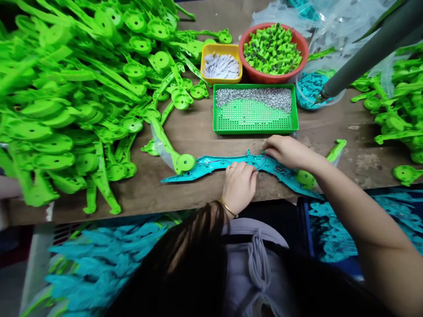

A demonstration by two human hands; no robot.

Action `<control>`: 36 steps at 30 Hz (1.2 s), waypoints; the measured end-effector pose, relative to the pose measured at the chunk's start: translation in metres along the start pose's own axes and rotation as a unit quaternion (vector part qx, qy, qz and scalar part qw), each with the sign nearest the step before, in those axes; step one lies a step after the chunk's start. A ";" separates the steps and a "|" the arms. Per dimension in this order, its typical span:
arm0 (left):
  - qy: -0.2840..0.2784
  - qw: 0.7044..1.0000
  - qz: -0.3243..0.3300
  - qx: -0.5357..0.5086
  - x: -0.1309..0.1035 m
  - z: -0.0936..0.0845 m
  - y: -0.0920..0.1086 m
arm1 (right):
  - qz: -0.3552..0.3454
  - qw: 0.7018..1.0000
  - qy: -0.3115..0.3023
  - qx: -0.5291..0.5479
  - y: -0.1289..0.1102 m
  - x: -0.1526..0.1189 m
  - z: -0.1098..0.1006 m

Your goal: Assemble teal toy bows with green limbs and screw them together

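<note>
A long, curved blue plastic piece lies across the table near its front edge, with thin reddish wires along it. A green part with a round disc joins its left end, and another green part sits at its right end, partly behind my right forearm. My left hand, with a ring and a bracelet, rests on the middle of the blue piece, fingers curled at the wires. At its upper edge, right of centre, my right hand has its fingertips pinched together. What either hand grips is too small to make out.
Green parts are heaped at the left, more at the right. Behind the blue piece stand a green tray of screws, a yellow tub, a red bowl and a clear tub. A dark tool hangs at upper right.
</note>
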State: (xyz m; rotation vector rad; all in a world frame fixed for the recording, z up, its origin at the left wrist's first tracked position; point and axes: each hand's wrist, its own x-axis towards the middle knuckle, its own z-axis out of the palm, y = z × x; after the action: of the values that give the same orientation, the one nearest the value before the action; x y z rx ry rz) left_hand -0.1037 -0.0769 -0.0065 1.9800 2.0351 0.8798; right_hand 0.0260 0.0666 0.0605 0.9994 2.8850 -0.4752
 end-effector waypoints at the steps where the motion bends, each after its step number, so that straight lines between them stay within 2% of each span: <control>1: -0.003 1.000 0.005 -0.003 0.003 -0.001 -0.002 | 0.008 0.999 0.006 0.037 0.001 -0.002 -0.003; 5: -0.002 0.999 0.031 -0.009 0.014 -0.005 -0.011 | 0.029 0.980 0.011 0.196 0.004 -0.008 -0.014; 9: -0.031 0.998 0.048 -0.013 0.026 -0.007 -0.016 | 0.019 0.924 -0.010 0.381 0.003 -0.013 -0.018; 11: -0.047 0.998 0.048 -0.015 0.032 -0.007 -0.016 | 0.009 0.910 -0.025 0.413 0.002 -0.015 -0.019; 15: -0.066 0.997 0.043 -0.026 0.043 -0.006 -0.015 | -0.020 0.907 -0.051 0.418 -0.003 -0.018 -0.022; 17: -0.067 0.996 0.042 -0.034 0.046 -0.006 -0.015 | -0.038 0.914 -0.045 0.401 -0.005 -0.020 -0.025; 19: -0.066 0.996 0.042 -0.038 0.048 -0.004 -0.015 | -0.061 0.936 -0.022 0.347 -0.007 -0.021 -0.026; 24: -0.058 0.994 0.069 -0.058 0.045 0.001 -0.021 | -0.111 0.989 0.037 0.090 -0.014 -0.024 -0.022; 27: -0.046 0.994 0.086 -0.055 0.042 0.004 -0.023 | -0.114 0.986 0.054 -0.106 -0.021 -0.025 -0.019; 30: -0.043 0.993 0.095 -0.051 0.040 0.005 -0.024 | -0.090 0.970 0.045 -0.222 -0.027 -0.029 -0.017; 33: -0.048 0.992 0.107 -0.039 0.039 0.005 -0.025 | -0.039 0.976 0.038 -0.209 -0.027 -0.032 -0.014; 34: -0.049 0.992 0.112 -0.031 0.039 0.006 -0.025 | -0.024 0.985 0.051 -0.166 -0.026 -0.032 -0.012; 36: -0.048 0.992 0.118 -0.018 0.038 0.007 -0.025 | 0.006 0.997 0.079 -0.010 -0.023 -0.033 -0.006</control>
State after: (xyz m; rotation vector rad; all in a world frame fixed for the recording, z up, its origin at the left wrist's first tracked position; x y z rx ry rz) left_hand -0.1255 -0.0369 -0.0147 2.2303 1.7470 0.8379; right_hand 0.0380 0.0321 0.0775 1.0972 3.0135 -0.3830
